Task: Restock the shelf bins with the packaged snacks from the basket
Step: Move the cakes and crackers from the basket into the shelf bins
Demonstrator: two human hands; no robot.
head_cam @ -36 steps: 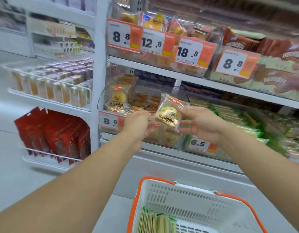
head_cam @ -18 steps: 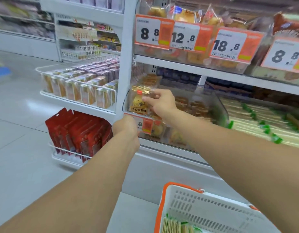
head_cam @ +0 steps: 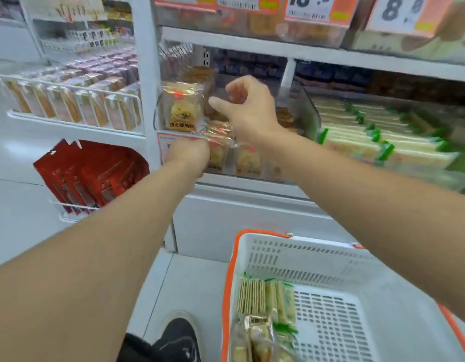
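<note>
A clear shelf bin point(head_cam: 308, 113) holds yellow egg-yolk pastry packets. One packet point(head_cam: 181, 111) stands upright at the bin's front left corner. My right hand point(head_cam: 248, 107) hovers just right of it, fingers loosely curled and holding nothing. My left hand point(head_cam: 190, 155) is curled against the bin's front wall over the price label, and its fingertips are hidden. Below me, the white basket point(head_cam: 328, 254) with orange trim holds green-edged cracker packets point(head_cam: 252, 296) and gold-wrapped packets point(head_cam: 257, 334) in its left end.
Green-edged packets point(head_cam: 377, 142) fill the neighbouring bin on the right. A wire rack of boxed snacks point(head_cam: 69, 105) and red pouches point(head_cam: 90, 173) hang on the left. Price tags point(head_cam: 317, 6) front the shelf above. My black shoe point(head_cam: 178, 338) is beside the basket.
The right hand carried the pastry packet from mid-air into the bin, stood it at the front left, and let go. The left hand dropped to the bin's front. The view shifted left and down.
</note>
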